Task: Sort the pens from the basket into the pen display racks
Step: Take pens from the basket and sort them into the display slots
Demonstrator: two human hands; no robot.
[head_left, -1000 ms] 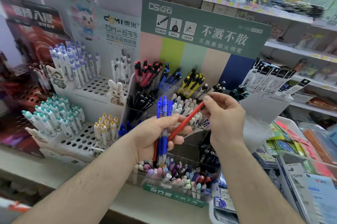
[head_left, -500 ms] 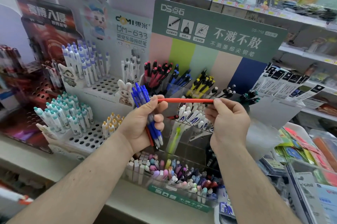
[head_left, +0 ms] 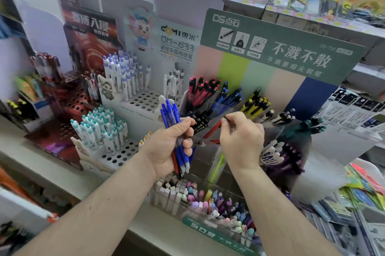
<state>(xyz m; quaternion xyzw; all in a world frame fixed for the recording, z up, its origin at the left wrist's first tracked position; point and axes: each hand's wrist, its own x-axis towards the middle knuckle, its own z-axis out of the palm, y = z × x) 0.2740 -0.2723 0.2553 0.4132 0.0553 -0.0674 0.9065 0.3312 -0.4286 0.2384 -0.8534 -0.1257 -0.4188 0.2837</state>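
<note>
The green-headed display rack [head_left: 281,51] stands behind both hands, its clear compartments holding red, blue, yellow and black pens; its front tray [head_left: 208,203] below the fingers holds pastel pens. The left hand [head_left: 168,145] is curled round a bundle of blue pens [head_left: 169,114]. The right hand [head_left: 241,139] pinches a red pen [head_left: 212,129] that slants down between the hands.
</note>
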